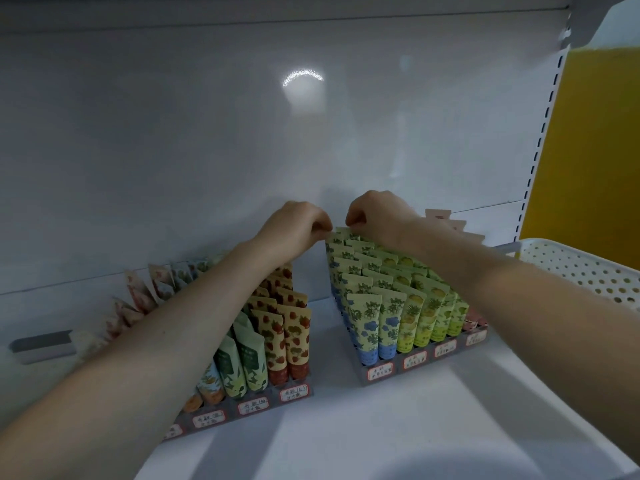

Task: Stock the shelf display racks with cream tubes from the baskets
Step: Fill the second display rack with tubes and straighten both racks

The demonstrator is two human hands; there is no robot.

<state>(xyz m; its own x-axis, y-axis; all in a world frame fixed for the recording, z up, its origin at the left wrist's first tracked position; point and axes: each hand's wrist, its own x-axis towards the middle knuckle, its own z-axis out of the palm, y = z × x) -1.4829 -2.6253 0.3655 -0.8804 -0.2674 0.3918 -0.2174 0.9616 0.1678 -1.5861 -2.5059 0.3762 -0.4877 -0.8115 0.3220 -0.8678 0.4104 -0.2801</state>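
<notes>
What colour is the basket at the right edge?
White, perforated basket; the head view shows it.

The shelf back panel (207, 133) is smooth, glossy white, throwing back a lamp glare. The cream tubes (388, 306) look like printed matt plastic. The basket (571, 265) is white perforated plastic. Rack labels (293, 393) look like paper.

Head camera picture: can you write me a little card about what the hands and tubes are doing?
left hand: pinches top edge of pale green back-row cream tube
right hand: pinches the same tube
right grey display rack: full rows of upright tubes
left grey display rack: strawberry and green tubes
white perforated plastic basket: far right
</notes>
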